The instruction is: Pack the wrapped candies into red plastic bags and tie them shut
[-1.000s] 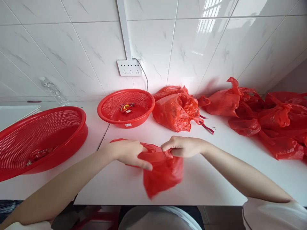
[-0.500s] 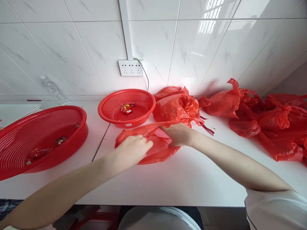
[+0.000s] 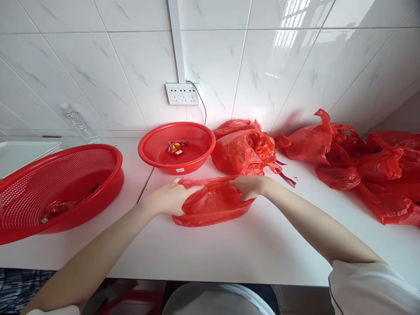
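An empty red plastic bag (image 3: 215, 203) lies spread on the white counter (image 3: 249, 249) in front of me. My left hand (image 3: 169, 197) grips the bag's left edge, fingers curled over the plastic. At the bag's right top edge my right hand (image 3: 250, 186) pinches the rim. Both hands hold the bag's mouth stretched apart. Just behind it stands a small red colander (image 3: 177, 148) with a few wrapped sweets inside.
A large red colander (image 3: 59, 186) with several wrappers sits at the left. Filled red bags (image 3: 244, 151) lie behind, with more red bags (image 3: 367, 166) piled at the right. A water bottle (image 3: 78, 124), a white tray (image 3: 22, 153) and a wall socket (image 3: 183, 94) are at the back.
The bag hung crumpled between my hands above the counter's near edge; it now lies farther back on the counter, stretched wide, with my hands farther apart on its edges.
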Motion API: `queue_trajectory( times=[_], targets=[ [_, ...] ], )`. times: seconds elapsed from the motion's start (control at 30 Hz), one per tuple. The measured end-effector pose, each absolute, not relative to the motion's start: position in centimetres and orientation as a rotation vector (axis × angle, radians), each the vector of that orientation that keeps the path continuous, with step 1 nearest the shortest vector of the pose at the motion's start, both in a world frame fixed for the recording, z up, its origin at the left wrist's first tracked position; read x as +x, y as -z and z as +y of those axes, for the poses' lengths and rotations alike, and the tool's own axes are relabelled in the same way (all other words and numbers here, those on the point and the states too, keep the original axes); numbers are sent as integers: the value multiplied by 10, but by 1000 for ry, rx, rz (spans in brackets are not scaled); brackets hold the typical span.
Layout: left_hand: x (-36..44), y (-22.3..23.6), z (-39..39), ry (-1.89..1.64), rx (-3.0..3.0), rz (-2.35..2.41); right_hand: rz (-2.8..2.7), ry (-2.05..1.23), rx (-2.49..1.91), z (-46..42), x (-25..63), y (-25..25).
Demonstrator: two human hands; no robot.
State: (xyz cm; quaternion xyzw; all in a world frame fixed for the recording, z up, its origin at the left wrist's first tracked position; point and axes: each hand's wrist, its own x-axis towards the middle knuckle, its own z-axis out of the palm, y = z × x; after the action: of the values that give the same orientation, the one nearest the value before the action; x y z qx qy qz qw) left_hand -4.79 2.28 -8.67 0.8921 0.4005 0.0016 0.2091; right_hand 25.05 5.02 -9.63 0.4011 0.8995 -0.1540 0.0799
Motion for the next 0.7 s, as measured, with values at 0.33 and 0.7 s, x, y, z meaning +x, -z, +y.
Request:
queue_trajectory(
  times=[0.33, 0.7],
  targets=[
    [-56, 95, 23, -513, 2526, 1441, 2742, 1047, 1058, 46, 213, 124],
    [-57, 108, 5, -318, 2049, 2085, 1788, 2776, 2176, 134, 155, 108]
  ],
)
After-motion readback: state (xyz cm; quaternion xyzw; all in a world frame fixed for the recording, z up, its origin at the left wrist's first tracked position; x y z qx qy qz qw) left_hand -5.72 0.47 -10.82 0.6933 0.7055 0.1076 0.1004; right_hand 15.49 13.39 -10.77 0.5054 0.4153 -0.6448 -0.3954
